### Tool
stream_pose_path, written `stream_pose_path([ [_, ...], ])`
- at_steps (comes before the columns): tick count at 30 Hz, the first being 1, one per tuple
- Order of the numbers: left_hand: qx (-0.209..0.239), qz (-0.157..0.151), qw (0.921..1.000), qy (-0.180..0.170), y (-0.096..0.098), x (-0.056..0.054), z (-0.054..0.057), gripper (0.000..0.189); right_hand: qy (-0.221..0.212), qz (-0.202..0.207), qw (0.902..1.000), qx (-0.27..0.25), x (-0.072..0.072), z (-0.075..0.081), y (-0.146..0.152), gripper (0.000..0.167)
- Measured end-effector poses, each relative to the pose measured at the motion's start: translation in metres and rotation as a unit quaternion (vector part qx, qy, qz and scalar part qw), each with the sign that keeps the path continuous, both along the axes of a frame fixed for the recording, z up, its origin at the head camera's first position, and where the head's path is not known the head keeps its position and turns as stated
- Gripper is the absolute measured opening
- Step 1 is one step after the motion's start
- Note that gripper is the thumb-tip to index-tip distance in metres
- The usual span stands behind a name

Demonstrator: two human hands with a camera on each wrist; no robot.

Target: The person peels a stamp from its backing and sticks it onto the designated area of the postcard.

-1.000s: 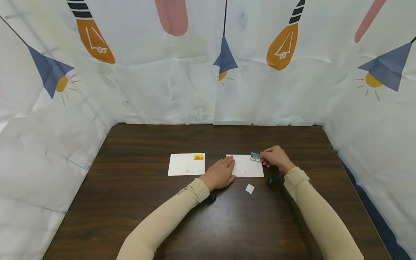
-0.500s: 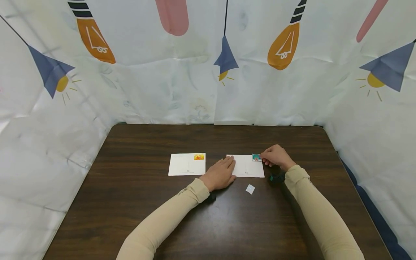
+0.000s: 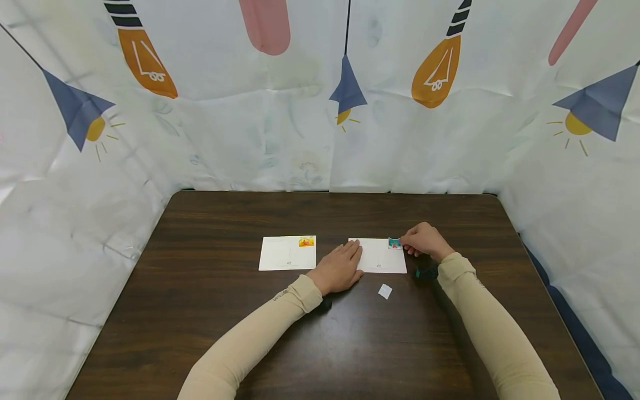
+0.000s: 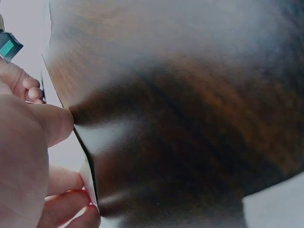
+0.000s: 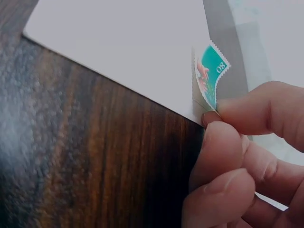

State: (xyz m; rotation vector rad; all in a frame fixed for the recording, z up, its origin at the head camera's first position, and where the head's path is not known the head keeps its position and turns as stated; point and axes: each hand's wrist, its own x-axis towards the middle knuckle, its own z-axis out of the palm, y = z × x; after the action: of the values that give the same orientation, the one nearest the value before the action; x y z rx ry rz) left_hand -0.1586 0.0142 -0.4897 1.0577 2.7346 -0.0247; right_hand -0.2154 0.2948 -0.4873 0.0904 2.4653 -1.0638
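Note:
My right hand [image 3: 425,242] pinches the edge of a green postage stamp [image 5: 212,71] between thumb and finger. In the right wrist view the stamp bends up, at the corner of a white postcard [image 5: 118,52]. From the head view it lies over that card's top right corner. My left hand [image 3: 339,265] rests flat with straight fingers on the left edge of the same postcard [image 3: 382,257]. A second white postcard [image 3: 280,255] lies to the left, with a yellow-orange stamp [image 3: 306,241] on its top right corner. A small white paper square [image 3: 385,291] lies in front.
The dark wood table [image 3: 320,350] has a glossy top. A white printed curtain [image 3: 225,139] surrounds its back and sides. A dark device with a green patch [image 3: 426,273] is at the right wrist.
The right hand has shifted the stamp slightly right and straightened it against the postcard's top right corner. My left hand has stayed in place on the card.

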Motion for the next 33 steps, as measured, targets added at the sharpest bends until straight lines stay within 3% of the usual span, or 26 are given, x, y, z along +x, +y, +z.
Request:
stream_pose_path([
  [22, 0.011, -0.005, 0.9999, 0.01, -0.0002, 0.0002, -0.0012, 0.064, -0.003, 0.015, 0.9998, -0.016, 0.0008, 0.0024, 0.0027, 0.025],
  [33, 0.01, -0.003, 0.9999, 0.007, 0.0003, 0.0004, -0.0008, 0.064, 0.004, 0.016, 0.9999, 0.003, 0.0029, 0.004, -0.0014, 0.025],
])
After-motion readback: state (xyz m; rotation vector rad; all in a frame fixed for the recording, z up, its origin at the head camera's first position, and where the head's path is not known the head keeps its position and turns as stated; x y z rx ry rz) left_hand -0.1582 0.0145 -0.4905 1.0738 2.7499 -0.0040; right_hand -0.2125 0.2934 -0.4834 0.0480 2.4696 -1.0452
